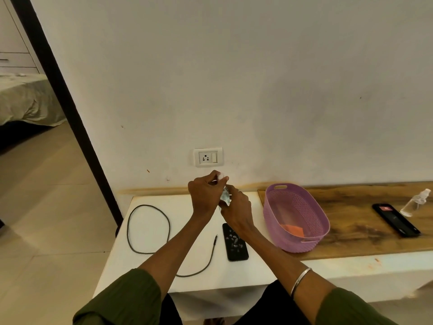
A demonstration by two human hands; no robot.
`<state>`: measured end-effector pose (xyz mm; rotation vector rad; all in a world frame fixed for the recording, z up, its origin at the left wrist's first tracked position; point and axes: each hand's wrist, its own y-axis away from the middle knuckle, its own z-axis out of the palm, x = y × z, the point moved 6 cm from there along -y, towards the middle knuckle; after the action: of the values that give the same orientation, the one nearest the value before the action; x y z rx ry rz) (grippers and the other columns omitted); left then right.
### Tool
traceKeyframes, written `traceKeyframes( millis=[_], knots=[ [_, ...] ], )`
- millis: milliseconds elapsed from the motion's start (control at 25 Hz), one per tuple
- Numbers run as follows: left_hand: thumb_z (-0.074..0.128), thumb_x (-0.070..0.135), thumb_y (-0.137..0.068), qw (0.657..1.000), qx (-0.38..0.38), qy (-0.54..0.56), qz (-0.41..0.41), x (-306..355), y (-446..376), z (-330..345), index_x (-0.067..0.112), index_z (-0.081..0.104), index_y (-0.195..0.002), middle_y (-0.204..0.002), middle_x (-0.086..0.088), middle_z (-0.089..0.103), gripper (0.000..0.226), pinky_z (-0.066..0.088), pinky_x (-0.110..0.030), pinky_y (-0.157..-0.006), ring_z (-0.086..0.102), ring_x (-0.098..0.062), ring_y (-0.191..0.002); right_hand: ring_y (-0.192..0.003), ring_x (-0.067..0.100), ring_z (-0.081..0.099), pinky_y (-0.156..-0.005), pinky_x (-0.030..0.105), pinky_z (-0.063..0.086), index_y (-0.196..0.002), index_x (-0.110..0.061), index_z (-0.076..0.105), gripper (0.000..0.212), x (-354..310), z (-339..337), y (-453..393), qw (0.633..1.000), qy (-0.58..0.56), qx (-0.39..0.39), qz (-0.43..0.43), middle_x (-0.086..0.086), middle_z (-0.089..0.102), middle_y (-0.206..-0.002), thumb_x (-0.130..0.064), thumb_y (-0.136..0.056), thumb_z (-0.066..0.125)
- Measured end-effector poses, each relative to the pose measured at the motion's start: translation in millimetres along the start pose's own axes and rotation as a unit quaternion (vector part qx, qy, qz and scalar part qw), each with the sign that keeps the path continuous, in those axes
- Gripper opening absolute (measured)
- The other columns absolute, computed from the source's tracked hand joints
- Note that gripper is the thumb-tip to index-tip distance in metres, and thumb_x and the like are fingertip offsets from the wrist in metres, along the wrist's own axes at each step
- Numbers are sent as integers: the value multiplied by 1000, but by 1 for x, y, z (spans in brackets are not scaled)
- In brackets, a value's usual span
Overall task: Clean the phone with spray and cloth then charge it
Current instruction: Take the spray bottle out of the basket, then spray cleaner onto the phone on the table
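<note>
Both hands hold a small clear spray bottle above the white table. My left hand pinches its white top near the wall. My right hand grips the bottle's body from below. Under my right forearm a black phone lies flat on the table, screen up, with light glints on the glass. A dark charging cable lies looped to the left, its plug end close beside the phone. An orange cloth sits in the purple basket.
A wall socket with a switch is just above my hands. On the wooden counter to the right lie a second black phone and another clear spray bottle. A doorway opens at the left.
</note>
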<state>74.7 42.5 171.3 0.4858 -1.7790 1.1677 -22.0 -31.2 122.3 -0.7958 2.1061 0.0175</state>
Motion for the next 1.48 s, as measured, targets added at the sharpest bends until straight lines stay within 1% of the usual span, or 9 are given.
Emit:
traceKeyframes(
  millis=[160,360,440,560,680,800,920,1160,1480],
  knots=[
    [82,28,-77,999,-44,1,5,4,-3,3,17,75,-74,-66,4,76,13,62,-30,-72,74,-10,-64,-109,25,65,-99,40,49,-123,-13,58,46,8,3,4,999,-27,1,21,5,68,-121,-34,-84,70],
    [86,21,-73,1000,-25,0,-3,-2,-8,3,19,79,-85,-81,19,75,14,53,-9,-78,72,6,-80,-108,23,64,-96,36,49,-127,-15,55,49,32,-6,7,998,-39,3,59,5,67,-123,-36,-84,70],
    [86,17,-73,1000,-23,-4,-17,-8,-7,7,16,78,-90,-85,12,76,19,52,-7,-74,72,3,-77,-110,23,64,-98,40,51,-131,-17,52,53,41,-15,8,996,-50,7,69,3,65,-126,-35,-84,70],
    [85,15,-73,998,-31,-17,-44,-26,-2,16,14,78,-94,-90,1,78,22,55,-18,-73,73,-6,-76,-104,15,65,-90,32,54,-129,-20,53,52,52,-37,5,995,-66,30,70,-1,67,-121,-34,-83,72],
    [85,20,-73,993,-63,-48,-90,-49,12,37,19,79,-91,-90,6,77,19,57,-33,-82,72,-10,-81,-94,8,62,-79,22,46,-124,-22,57,47,64,-65,0,995,-46,61,64,-4,70,-114,-34,-81,73],
    [84,32,-71,983,-98,-77,-136,-72,32,64,28,78,-88,-91,13,76,18,52,-27,-83,68,-5,-86,-90,8,64,-75,19,46,-119,-20,60,42,79,-87,-3,994,-32,90,60,-4,71,-107,-35,-81,73],
    [84,36,-71,972,-146,-112,-143,-92,54,92,29,79,-89,-92,14,76,20,45,-19,-81,67,-4,-86,-86,10,64,-77,27,54,-115,-19,61,38,92,-98,-5,994,-21,99,49,-4,71,-102,-34,-82,72],
    [85,30,-72,941,-245,-191,-132,-141,92,143,24,80,-81,-92,9,79,12,51,-26,-91,73,-13,-86,-90,12,67,-82,32,57,-117,-20,59,39,127,-100,-10,992,-45,93,78,-6,71,-104,-33,-82,72],
    [77,37,-79,904,-285,-311,-72,-186,112,170,26,79,-88,-88,4,78,14,21,-30,-96,65,-17,-104,-95,12,66,-84,29,57,-119,-20,58,42,138,-92,-24,992,-53,90,73,-5,70,-109,-35,-83,71]
  ],
)
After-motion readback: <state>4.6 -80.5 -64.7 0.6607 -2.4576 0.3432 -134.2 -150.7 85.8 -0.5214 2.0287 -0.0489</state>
